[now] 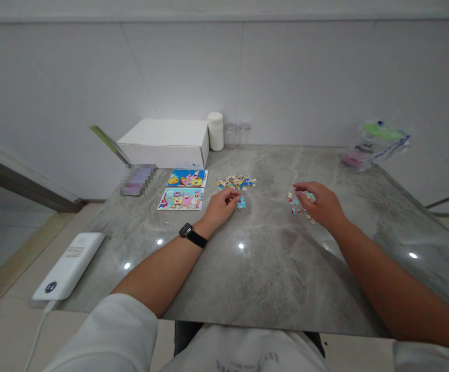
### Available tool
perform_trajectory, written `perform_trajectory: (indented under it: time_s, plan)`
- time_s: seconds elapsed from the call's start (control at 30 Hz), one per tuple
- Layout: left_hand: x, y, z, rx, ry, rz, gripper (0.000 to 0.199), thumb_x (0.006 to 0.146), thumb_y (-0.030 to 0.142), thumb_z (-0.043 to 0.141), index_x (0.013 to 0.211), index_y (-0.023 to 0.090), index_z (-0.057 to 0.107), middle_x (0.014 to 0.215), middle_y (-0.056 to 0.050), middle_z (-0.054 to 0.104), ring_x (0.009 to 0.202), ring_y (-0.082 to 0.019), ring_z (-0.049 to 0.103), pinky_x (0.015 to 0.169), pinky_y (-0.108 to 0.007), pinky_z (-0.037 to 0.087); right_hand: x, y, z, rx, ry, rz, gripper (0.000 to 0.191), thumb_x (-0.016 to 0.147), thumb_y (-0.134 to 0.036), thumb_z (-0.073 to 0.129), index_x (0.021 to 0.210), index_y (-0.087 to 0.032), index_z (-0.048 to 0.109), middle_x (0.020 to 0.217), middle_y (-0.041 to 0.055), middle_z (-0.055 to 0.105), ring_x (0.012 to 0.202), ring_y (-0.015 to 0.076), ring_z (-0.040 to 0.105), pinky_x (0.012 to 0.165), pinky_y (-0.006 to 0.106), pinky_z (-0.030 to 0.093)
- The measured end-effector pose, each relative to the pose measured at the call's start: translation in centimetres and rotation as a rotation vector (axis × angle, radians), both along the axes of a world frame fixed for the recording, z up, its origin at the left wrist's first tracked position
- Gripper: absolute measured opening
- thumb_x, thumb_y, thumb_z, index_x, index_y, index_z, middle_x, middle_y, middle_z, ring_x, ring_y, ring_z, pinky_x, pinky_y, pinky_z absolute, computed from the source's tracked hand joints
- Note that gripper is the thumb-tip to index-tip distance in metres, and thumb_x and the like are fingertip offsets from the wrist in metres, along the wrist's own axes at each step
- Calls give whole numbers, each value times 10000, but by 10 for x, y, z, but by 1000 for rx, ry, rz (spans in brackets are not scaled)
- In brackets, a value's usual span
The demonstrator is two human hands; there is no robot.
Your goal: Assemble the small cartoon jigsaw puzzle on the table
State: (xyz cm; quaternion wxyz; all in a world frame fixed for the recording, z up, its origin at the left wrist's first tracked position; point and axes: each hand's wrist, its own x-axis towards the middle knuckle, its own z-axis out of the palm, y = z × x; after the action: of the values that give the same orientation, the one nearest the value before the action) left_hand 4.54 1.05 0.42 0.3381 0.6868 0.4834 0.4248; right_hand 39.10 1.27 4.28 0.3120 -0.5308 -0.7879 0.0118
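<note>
My left hand [223, 204], with a black watch on its wrist, is closed, thumb and fingertips together. Whatever is between them, if anything, is too small to make out. Light-blue puzzle pieces [242, 203] lie on the table right beside those fingertips. Behind them spreads a pile of mixed puzzle pieces [236, 182], some showing their bare backs. Over on the right, my right hand [320, 204] hovers above a loose group of red, white and blue puzzle pieces [297, 211], partly covering them. Its thumb and fingers are apart, and I see nothing held.
Two cartoon picture cards [181, 199] lie left of the pile. Behind stand a white box [166, 142], a white bottle [215, 132] and two clear glasses [243, 136]. A plastic bag [377, 144] sits at the back right, a white power bank [69, 266] at the left edge.
</note>
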Motion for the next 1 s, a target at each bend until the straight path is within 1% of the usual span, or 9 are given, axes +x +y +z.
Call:
perform_trajectory:
  time_s: [0.07, 0.13, 0.23, 0.3, 0.43, 0.57, 0.7, 0.83, 1.0]
  plan:
    - [1, -2, 1, 6, -1, -20, 182, 954, 306, 654, 1097, 216, 720, 966, -33, 764, 863, -176, 692, 789, -291, 501, -35, -1, 5, -36, 7, 148, 292, 981, -361, 564, 1186, -244, 736, 1088, 106, 778, 1043, 287, 706, 1003, 468, 523]
    - [1, -4, 2, 9, 2, -35, 207, 952, 303, 659, 1133, 218, 712, 958, -33, 767, 849, -176, 696, 777, -292, 499, -69, 0, 2, -45, 15, 279, 284, 985, -360, 583, 1207, -241, 715, 1145, 106, 771, 1081, 284, 697, 1025, 469, 516]
    - [1, -5, 3, 6, 15, -51, 241, 945, 303, 663, 1169, 220, 695, 937, -29, 764, 798, -172, 680, 745, -294, 488, -108, -1, -16, -21, 75, 338, 279, 972, -346, 606, 1219, -247, 690, 1222, 110, 747, 1171, 290, 668, 1072, 489, 500]
    - [2, -5, 4, -11, 8, -59, 259, 945, 309, 655, 1188, 224, 678, 924, -26, 758, 790, -173, 676, 738, -294, 487, -122, -3, -28, -14, 123, 362, 272, 968, -309, 592, 1222, -258, 677, 1228, 106, 739, 1193, 284, 658, 1082, 497, 501]
    - [4, -5, 3, -34, -22, -68, 261, 941, 314, 651, 1188, 229, 650, 903, -16, 749, 791, -173, 676, 737, -291, 487, -124, -9, -38, 16, 165, 413, 265, 959, -253, 583, 1213, -264, 659, 1215, 103, 733, 1179, 273, 658, 1079, 502, 506]
    - [7, -7, 3, -19, -52, -86, 226, 935, 299, 660, 1147, 221, 642, 890, -14, 750, 769, -165, 674, 719, -286, 477, -116, -12, -33, 52, 164, 416, 188, 969, -260, 601, 1146, -265, 665, 1179, 99, 737, 1148, 268, 659, 1054, 487, 510]
    - [9, -10, 4, -38, -54, -98, 221, 934, 286, 656, 1143, 214, 636, 887, -14, 753, 769, -162, 679, 727, -282, 484, -115, -10, -32, 8, 123, 437, 140, 972, -277, 608, 1091, -275, 683, 1138, 87, 742, 1113, 268, 662, 1030, 479, 512]
    - [10, -11, 4, -72, -38, -92, 236, 933, 286, 658, 1157, 215, 639, 899, -16, 761, 787, -161, 691, 747, -281, 497, -115, -8, -33, -6, 84, 461, 125, 973, -273, 600, 1047, -271, 701, 1094, 81, 752, 1082, 268, 660, 1019, 471, 503]
    - [10, -11, 5, -75, -71, -105, 233, 930, 259, 666, 1156, 209, 641, 894, -21, 772, 789, -162, 706, 751, -282, 510, -113, -8, -31, -9, 25, 466, 139, 972, -294, 614, 1061, -274, 719, 1130, 82, 757, 1118, 275, 651, 1034, 478, 486]
